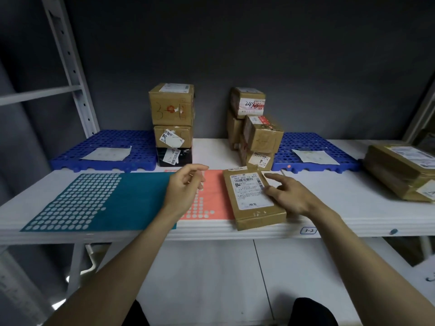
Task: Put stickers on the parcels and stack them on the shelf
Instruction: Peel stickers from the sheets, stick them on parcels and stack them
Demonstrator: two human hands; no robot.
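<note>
Flat parcel (254,198) on shelf (329,208) edge — both hands over it.
Right hand (286,196) rests on the label, fingers (273,176) spread; left hand (186,184) hovers over pink sticker sheet (214,196), fingers loosely curled — holding nothing visible.

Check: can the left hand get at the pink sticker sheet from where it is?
Probably yes. The left hand hovers directly above the pink sticker sheet, fingers loosely curled and seemingly empty. Nothing lies between them; the flat parcel covers only the sheet's right edge.
</note>
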